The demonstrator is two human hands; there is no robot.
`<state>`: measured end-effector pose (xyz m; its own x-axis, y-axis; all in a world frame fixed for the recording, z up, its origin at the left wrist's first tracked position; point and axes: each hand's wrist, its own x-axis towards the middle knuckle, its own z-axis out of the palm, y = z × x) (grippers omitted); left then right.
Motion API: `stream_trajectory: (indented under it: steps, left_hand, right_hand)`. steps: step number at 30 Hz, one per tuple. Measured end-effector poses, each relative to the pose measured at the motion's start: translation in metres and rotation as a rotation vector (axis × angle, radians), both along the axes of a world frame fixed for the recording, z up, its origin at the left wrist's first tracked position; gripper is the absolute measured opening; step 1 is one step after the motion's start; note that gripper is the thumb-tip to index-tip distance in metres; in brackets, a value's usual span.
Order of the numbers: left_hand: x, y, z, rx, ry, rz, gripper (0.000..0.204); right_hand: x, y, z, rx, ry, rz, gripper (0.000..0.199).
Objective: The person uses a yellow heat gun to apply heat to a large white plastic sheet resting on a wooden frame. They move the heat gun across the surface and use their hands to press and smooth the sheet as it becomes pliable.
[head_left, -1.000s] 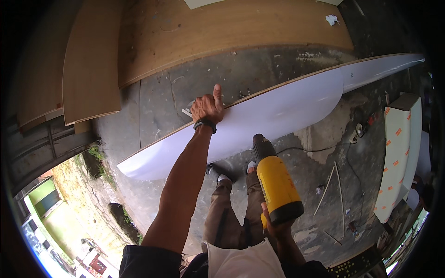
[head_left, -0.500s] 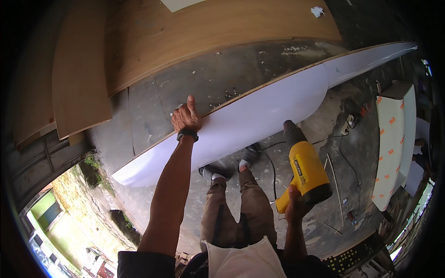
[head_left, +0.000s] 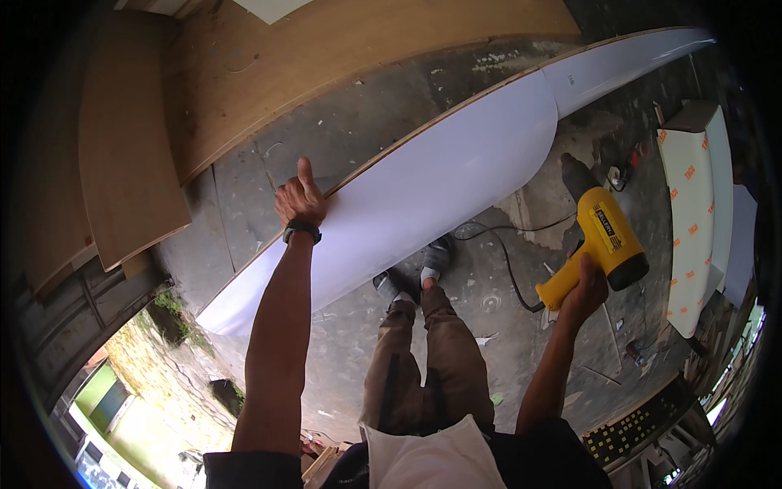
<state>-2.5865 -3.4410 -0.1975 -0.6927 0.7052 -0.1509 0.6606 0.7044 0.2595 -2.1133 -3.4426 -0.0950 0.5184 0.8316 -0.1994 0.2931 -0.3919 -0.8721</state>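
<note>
A long, thin board with a glossy white face (head_left: 440,179) stands tilted on its edge, slanting from lower left to upper right. My left hand (head_left: 301,197) grips its upper edge, with the fingers curled over the far side and the thumb sticking up. In my right hand (head_left: 585,289) is a yellow heat gun (head_left: 609,232) with a dark nozzle and black rear end. It is held by its handle to the right of the board, apart from it, nozzle pointing up and left. A black cord runs from the handle across the floor.
Large brown sheets (head_left: 350,53) lie beyond the board, with a narrower brown panel (head_left: 130,163) at left. A white panel with orange print (head_left: 688,220) stands at right. A socket block (head_left: 617,178) and thin strips lie on the floor. My feet (head_left: 415,269) are beside the board.
My right hand has carried the heat gun to the right and slightly up, farther from the white board. My left hand keeps its grip on the board's edge while the view shifts.
</note>
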Motion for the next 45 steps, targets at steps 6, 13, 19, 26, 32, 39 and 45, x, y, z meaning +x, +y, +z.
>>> stream_trajectory:
  steps: [6, 13, 19, 26, 32, 39, 45]
  left_hand:
    - [0.006, 0.007, 0.012, -0.055, -0.035, 0.044, 0.102]
    - [0.007, 0.008, 0.017, -0.074, -0.029, 0.005, 0.103]
    - [0.005, 0.007, 0.021, -0.132, -0.071, -0.007, 0.103]
    - [0.007, 0.008, 0.026, -0.165, -0.074, 0.005, 0.102]
    - [0.009, 0.008, 0.023, -0.132, -0.058, 0.017, 0.101]
    - [0.004, 0.006, 0.025, -0.134, -0.084, 0.013, 0.102]
    - [0.008, 0.008, 0.025, -0.119, -0.068, 0.007, 0.099]
  right_hand:
    - [-0.025, -0.025, 0.008, 0.044, 0.070, 0.113, 0.057]
    - [-0.017, -0.011, 0.013, 0.042, 0.035, 0.148, 0.053]
    - [-0.006, 0.005, 0.007, 0.050, -0.068, 0.163, 0.049]
    - [-0.051, -0.063, -0.002, -0.036, 0.305, 0.271, 0.067]
    - [-0.073, -0.089, 0.006, -0.096, 0.337, 0.323, 0.065]
    - [-0.021, -0.058, -0.001, -0.010, 0.211, 0.188, 0.049]
    - [-0.014, -0.079, 0.009, -0.161, 0.549, 0.042, 0.051]
